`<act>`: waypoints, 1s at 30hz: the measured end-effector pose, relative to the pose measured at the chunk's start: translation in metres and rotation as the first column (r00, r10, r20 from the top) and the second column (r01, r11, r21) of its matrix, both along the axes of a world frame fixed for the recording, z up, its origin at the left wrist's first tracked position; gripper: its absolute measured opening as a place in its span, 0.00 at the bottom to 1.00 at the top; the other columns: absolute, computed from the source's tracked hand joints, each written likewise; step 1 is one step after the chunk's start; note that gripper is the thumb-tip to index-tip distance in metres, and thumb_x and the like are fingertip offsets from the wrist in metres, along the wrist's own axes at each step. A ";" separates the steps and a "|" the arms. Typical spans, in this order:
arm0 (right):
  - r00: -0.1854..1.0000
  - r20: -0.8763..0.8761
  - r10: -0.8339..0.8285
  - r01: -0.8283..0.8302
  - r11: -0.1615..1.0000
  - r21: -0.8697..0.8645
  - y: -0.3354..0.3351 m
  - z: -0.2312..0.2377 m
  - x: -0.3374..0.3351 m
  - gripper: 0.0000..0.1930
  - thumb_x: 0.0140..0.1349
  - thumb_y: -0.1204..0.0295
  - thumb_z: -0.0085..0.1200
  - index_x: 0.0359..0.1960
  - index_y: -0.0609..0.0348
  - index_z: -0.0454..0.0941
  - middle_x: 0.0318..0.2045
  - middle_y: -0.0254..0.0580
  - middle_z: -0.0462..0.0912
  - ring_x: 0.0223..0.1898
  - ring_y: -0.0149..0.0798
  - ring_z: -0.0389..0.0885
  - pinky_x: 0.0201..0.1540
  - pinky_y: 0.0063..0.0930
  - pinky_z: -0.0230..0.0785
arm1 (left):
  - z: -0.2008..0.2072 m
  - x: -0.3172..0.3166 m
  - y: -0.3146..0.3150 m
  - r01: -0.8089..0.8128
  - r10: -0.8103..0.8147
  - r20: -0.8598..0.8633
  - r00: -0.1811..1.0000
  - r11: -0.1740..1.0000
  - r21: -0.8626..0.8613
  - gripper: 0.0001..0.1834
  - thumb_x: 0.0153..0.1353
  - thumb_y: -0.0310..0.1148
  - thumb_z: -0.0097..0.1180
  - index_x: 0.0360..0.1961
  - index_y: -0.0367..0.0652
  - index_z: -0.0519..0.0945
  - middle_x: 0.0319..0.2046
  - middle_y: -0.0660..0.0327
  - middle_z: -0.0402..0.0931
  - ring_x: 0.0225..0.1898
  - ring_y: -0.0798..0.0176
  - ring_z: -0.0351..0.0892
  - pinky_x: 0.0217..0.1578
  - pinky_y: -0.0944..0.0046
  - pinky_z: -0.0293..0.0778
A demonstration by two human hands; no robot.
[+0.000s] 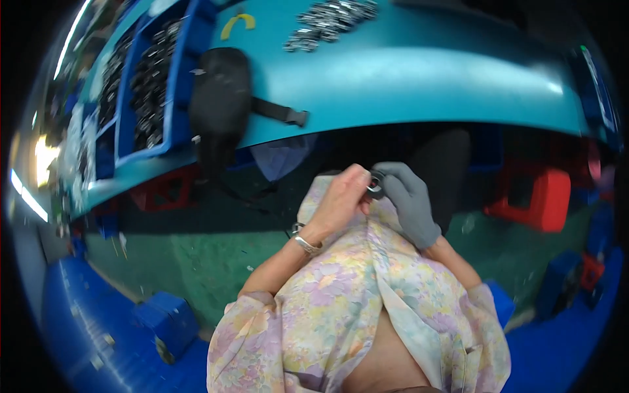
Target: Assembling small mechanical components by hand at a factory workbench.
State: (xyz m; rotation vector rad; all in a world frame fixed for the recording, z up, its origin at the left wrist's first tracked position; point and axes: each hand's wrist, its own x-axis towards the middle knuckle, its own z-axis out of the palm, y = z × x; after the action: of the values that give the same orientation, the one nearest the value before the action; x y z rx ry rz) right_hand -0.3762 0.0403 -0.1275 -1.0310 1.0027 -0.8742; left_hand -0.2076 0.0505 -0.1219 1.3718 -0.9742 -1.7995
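Note:
Above my lap, both hands meet around a small ring-shaped part [374, 183], dark with a shiny silver rim. My left hand [342, 198], bare with a bracelet at the wrist, pinches it from the left between thumb and fingers. From the right, my right hand [410, 200] in a grey glove closes on the same part with bent fingertips. The fingers cover much of it, so its full shape is hidden. Beyond my hands, a heap of shiny metal parts [331, 23] lies on the teal table [419, 82].
Blue bins [171, 111] of dark parts stand at the table's left, beside a black pouch [221, 92] with a buckle strap. A yellow curved piece [237, 25] lies behind it. A red stool [550, 200] is on the floor at right, a blue box [167, 321] at lower left.

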 end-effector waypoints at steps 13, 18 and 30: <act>0.991 0.099 -0.092 0.077 0.987 0.144 0.010 -0.009 -0.010 0.12 0.67 0.73 0.45 0.47 0.66 0.74 0.33 0.36 0.75 0.33 0.27 0.75 0.40 0.21 0.69 | 0.145 0.207 -0.078 0.391 0.863 0.496 -0.099 0.492 -0.778 0.11 0.59 0.29 0.57 0.41 0.36 0.76 0.36 0.49 0.75 0.40 0.44 0.75 0.40 0.51 0.72; 0.995 -0.006 -0.095 0.095 0.989 0.109 0.004 -0.010 -0.006 0.12 0.67 0.72 0.46 0.47 0.67 0.74 0.32 0.38 0.76 0.32 0.29 0.77 0.40 0.22 0.72 | 0.118 0.160 -0.092 0.464 0.738 0.597 0.314 0.430 -0.775 0.16 0.52 0.25 0.60 0.44 0.37 0.75 0.43 0.49 0.74 0.43 0.44 0.74 0.45 0.53 0.71; 0.920 -0.271 -0.281 0.216 0.945 -0.246 -0.028 0.004 -0.059 0.08 0.63 0.76 0.52 0.41 0.64 0.78 0.29 0.36 0.78 0.30 0.24 0.74 0.33 0.21 0.68 | -0.007 -0.035 -0.104 0.541 0.229 0.675 0.701 0.446 -0.713 0.14 0.53 0.25 0.61 0.42 0.36 0.75 0.45 0.51 0.74 0.47 0.47 0.73 0.45 0.53 0.70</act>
State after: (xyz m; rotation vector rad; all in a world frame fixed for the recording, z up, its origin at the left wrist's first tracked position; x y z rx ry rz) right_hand -0.4350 0.0120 -0.1239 -1.2624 1.3451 -1.0709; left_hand -0.2423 -0.0537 -0.1285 1.1801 -2.1554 -0.4532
